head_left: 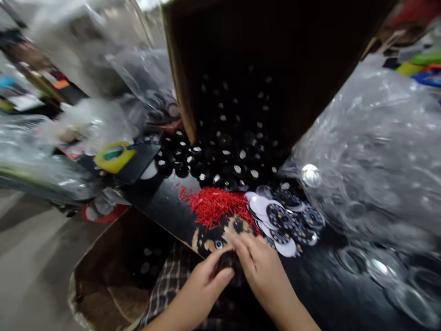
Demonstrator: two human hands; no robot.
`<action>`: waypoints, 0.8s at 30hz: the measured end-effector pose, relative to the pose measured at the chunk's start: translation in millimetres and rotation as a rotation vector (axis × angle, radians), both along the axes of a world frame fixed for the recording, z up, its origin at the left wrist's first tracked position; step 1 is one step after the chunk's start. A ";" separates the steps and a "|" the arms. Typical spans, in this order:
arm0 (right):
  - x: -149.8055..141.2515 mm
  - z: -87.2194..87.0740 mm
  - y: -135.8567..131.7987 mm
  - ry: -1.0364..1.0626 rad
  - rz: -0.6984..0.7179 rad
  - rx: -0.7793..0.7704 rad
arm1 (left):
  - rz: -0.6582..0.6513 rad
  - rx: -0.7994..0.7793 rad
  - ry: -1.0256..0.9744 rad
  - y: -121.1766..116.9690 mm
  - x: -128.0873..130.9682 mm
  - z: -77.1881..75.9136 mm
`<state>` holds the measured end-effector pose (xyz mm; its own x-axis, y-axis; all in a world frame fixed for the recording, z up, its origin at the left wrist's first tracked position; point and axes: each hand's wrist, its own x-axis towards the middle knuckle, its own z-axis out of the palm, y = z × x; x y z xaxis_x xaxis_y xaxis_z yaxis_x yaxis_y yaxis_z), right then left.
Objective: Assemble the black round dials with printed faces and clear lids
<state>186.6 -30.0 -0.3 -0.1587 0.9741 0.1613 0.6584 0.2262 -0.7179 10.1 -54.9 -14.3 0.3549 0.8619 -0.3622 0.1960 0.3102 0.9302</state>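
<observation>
At the table's front edge, my left hand [206, 285] is closed round a dark round piece [229, 263], blurred and mostly hidden by the fingers. My right hand [260, 266] meets it from the other side, fingertips pressed together at its upper edge; whatever they pinch is too small to make out. Just beyond the hands lies a pile of thin red plastic slivers [218, 206]. Right of that pile, printed black dial discs [280, 218] overlap with white discs [262, 205]. Many black round cases [225, 158] with pale spots spill out behind.
A tipped cardboard box [182, 82] opens above the black cases. Clear plastic bags of round lenses [375, 174] fill the right, with loose clear lenses [382, 271] on the black table [155, 200]. Yellow tape roll [115, 157] lies left. Below stands an open carton [103, 276].
</observation>
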 end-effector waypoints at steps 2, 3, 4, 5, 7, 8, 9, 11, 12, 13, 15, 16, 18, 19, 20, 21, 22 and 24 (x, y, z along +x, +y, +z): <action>2.0 -0.6 1.6 0.094 0.056 -0.104 | 0.094 0.011 0.142 -12.2 -45.3 -11.3; 4.1 -0.8 2.2 0.133 0.045 -0.139 | 0.183 0.074 0.258 -16.9 -67.2 -15.5; 5.9 -0.9 2.7 0.159 0.021 -0.165 | 0.305 0.176 0.416 -19.2 -86.0 -17.7; 6.8 -0.9 3.0 0.175 -0.001 -0.184 | 0.400 0.289 0.555 -18.1 -99.8 -17.6; 5.1 -0.1 3.3 0.186 0.024 -0.220 | 0.487 0.472 0.708 -2.9 -108.7 -11.7; 2.8 0.8 3.1 0.185 0.065 -0.232 | 0.479 0.532 0.706 11.6 -104.2 -7.3; 0.2 1.9 2.7 0.182 0.110 -0.238 | 0.441 0.555 0.664 30.3 -95.2 -3.0; -3.2 4.4 0.7 0.173 0.163 -0.238 | 0.373 0.556 0.539 76.0 -71.0 3.1; -3.2 5.5 -1.0 0.171 0.165 -0.232 | 0.366 0.569 0.537 100.2 -59.1 4.3; -1.8 6.4 -3.1 0.172 0.157 -0.223 | 0.363 0.576 0.543 123.1 -48.9 4.6; 3.7 7.0 -8.1 0.183 0.124 -0.203 | 0.374 0.591 0.559 160.5 -35.1 3.3; 7.1 6.8 -10.6 0.191 0.104 -0.194 | 0.376 0.597 0.567 173.1 -31.5 2.8; 12.9 5.6 -14.3 0.209 0.068 -0.200 | 0.375 0.613 0.581 184.2 -28.4 4.6; 14.8 5.0 -15.0 0.219 0.051 -0.215 | 0.372 0.623 0.586 182.8 -27.8 7.2; 15.8 4.6 -14.7 0.234 0.028 -0.235 | 0.371 0.634 0.586 177.0 -26.8 10.8; 16.0 4.7 -13.3 0.260 -0.006 -0.263 | 0.360 0.657 0.583 167.6 -25.1 15.0; 15.5 5.2 -10.7 0.301 -0.050 -0.294 | 0.328 0.693 0.573 155.4 -22.5 19.2; 12.6 6.8 -2.9 0.434 -0.136 -0.356 | 0.177 0.801 0.523 126.5 -15.3 25.2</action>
